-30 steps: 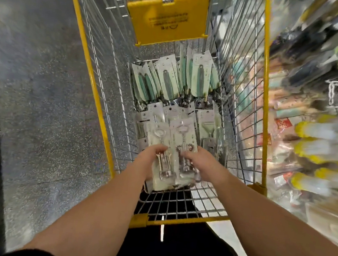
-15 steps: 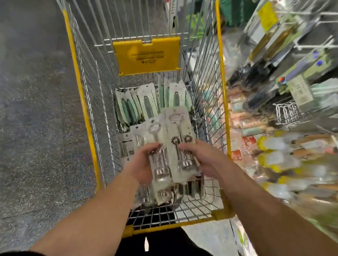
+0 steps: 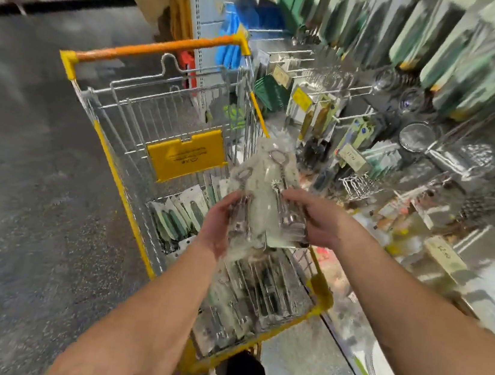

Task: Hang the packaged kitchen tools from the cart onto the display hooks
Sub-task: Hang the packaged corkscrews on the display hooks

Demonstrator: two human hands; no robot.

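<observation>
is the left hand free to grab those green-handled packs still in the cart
Probably not yet: the left hand and right hand are both gripping the corkscrew packs. The green-handled packs lie uncovered in the cart, so the path itself looks clear.

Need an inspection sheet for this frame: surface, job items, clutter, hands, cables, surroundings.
Surface: no table; grey speckled floor, wire shopping cart with yellow trim.
Job's things: bundle of packaged corkscrews held above the cart; green-handled packaged tools remain in the basket.
Clutter: more blurred packages near the cart's close end.
Grippers: left hand grips the bundle's left side, right hand its right side.
Cables: nothing seen.
Surroundings: display hooks with hanging kitchenware to the right, price tags on hook ends; heavily blurred.
</observation>
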